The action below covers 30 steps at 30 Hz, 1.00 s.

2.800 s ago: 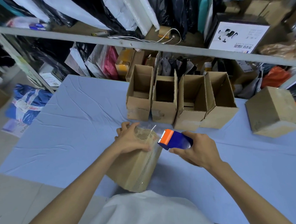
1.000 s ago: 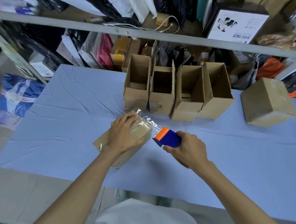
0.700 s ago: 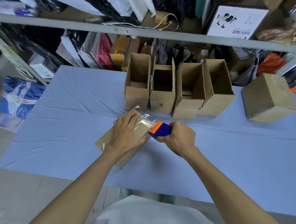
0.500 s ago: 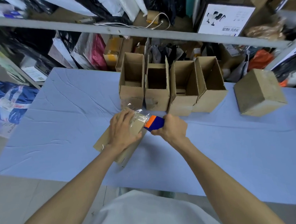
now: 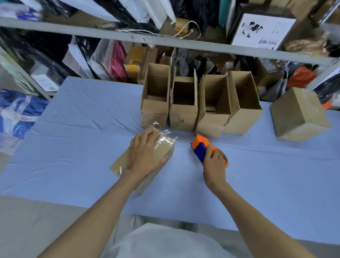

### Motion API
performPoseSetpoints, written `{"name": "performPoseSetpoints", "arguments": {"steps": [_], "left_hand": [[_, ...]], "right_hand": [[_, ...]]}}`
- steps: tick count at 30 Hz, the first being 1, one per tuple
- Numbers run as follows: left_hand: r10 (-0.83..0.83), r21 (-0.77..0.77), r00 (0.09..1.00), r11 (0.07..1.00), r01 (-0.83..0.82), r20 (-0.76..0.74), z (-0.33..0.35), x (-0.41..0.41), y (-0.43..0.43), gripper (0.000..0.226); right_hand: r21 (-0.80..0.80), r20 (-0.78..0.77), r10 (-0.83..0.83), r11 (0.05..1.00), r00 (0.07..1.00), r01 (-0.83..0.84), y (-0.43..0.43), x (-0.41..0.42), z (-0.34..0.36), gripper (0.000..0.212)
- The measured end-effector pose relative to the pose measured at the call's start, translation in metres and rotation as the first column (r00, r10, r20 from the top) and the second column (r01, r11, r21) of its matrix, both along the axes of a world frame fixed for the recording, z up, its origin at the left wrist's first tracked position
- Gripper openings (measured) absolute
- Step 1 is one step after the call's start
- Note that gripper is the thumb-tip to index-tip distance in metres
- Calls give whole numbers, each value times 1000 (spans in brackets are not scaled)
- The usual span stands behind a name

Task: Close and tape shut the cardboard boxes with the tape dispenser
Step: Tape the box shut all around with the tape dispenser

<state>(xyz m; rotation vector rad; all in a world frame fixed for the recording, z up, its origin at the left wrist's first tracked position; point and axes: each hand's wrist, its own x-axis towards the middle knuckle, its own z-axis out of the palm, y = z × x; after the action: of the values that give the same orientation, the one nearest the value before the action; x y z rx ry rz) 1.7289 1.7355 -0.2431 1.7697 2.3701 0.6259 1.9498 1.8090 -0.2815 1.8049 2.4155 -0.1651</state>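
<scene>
Left hand [image 5: 145,153] flat, fingers straight, pressing down on the taped box [image 5: 165,148]. Right hand [image 5: 214,165] wrapped round the tape dispenser [image 5: 200,149] at 3 o'clock of it, not touching. Closed box [image 5: 298,114] at 2 o'clock (tape unclear). Four open boxes [image 5: 185,114] at 12 o'clock remain.

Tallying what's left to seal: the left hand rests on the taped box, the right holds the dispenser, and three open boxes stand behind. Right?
Not three: the head view shows four open boxes behind. The left hand does rest on the taped box, and the right hand holds the dispenser.
</scene>
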Motion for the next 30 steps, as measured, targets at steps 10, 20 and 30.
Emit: {"name": "performPoseSetpoints", "arguments": {"steps": [10, 20, 30], "left_hand": [[24, -64, 998, 998, -21, 54, 4, 1, 3, 80], [156, 75, 921, 978, -195, 356, 19, 38, 7, 84], [84, 161, 592, 923, -349, 801, 54, 19, 14, 22]], "right_hand": [[-48, -96, 50, 997, 994, -55, -5, 4, -9, 49], [-389, -866, -368, 921, 338, 4, -14, -62, 56, 22], [-296, -930, -291, 955, 224, 12, -8, -43, 81, 24]]}}
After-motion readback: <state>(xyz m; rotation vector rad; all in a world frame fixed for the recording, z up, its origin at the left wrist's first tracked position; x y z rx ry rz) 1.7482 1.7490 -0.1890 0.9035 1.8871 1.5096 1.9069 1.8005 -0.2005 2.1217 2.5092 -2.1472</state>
